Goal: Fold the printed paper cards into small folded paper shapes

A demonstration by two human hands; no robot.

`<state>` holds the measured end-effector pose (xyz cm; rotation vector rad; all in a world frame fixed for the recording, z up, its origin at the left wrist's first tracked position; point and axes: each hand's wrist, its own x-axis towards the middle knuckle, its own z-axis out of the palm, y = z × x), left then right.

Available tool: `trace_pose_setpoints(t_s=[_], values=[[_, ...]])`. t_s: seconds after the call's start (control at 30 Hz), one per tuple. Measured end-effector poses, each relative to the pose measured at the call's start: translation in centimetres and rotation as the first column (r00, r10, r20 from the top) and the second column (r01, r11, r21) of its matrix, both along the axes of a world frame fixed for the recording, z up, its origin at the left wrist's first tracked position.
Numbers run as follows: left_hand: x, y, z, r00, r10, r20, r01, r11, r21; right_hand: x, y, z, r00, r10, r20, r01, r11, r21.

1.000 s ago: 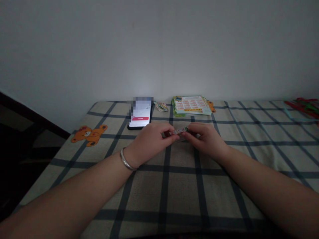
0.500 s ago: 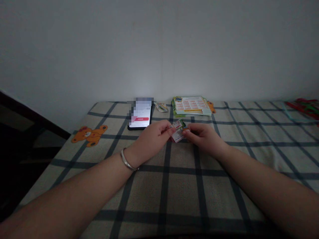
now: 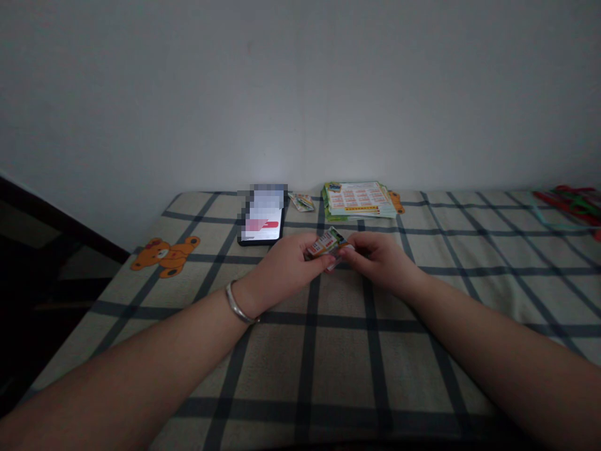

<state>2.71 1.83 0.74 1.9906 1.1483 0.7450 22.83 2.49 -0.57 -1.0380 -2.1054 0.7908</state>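
Observation:
Between my hands is a small printed paper (image 3: pixel 323 243), partly folded, with red and green print. My left hand (image 3: pixel 293 260) is closed on its left side, the thumb pressing the lower edge. My right hand (image 3: pixel 375 254) pinches the right edge between thumb and fingers. The paper is held just above the checked cloth, and my fingers hide parts of it. Beyond the hands, a stack of printed calendar sheets (image 3: pixel 359 199) lies near the wall. A small folded paper (image 3: pixel 302 202) rests to the left of that stack.
A phone (image 3: pixel 263 219) with a lit screen lies behind my left hand. Bear-shaped cutouts or prints (image 3: pixel 165 257) show on the checked cloth (image 3: pixel 342 363). Red and green strips (image 3: pixel 570 203) lie at the far right. A plain wall (image 3: pixel 300 94) stands behind.
The paper lay flatter before; now a part of it is folded over and raised, and my left thumb has moved to its lower edge. My right hand stays nearly in place.

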Motion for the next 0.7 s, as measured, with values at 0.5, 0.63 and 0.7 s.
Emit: trace_pose_setpoints(t_s=[0.5,0.63,0.7], values=[[-0.10,0.62,-0.87,0.990,-0.035,0.136,0.059,0.983,-0.172,0.45,0.18,-0.32,0.998,0.006,-0.067,-0.008,0.999,-0.036],[-0.09,0.58,-0.82,0.995,-0.025,0.097,0.037,0.991,-0.129,0.42,0.02,-0.33,0.999,-0.009,-0.033,0.009,1.000,0.026],[-0.15,0.53,-0.72,0.999,-0.013,0.031,0.014,0.998,-0.060,0.40,-0.12,-0.27,0.999,-0.044,-0.026,0.045,0.996,0.079]])
